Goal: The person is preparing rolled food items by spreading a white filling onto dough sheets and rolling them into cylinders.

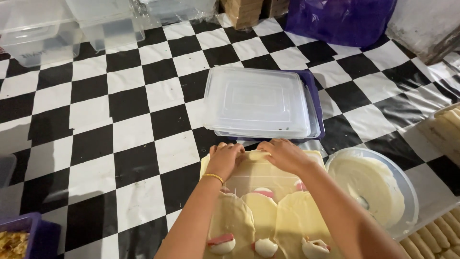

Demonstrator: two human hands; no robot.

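Both my hands meet at the far edge of a board [314, 156] covered with pale thin wrappers. My left hand [224, 158], with a gold bracelet at the wrist, and my right hand [286, 154] pinch a small rolled piece of wrapper [256, 154] between them. Nearer to me lie several flat wrappers [292, 218], each topped with a bit of white egg and pink meat filling [222, 243]. Another filling piece [264, 192] sits mid-board.
A stack of clear plastic lids [256, 100] rests on a purple tray just beyond my hands. A bowl of pale batter [371, 189] stands to the right. Finished rolls [431, 235] lie at the lower right. Clear containers [72, 29] sit far left on the checkered floor sheet.
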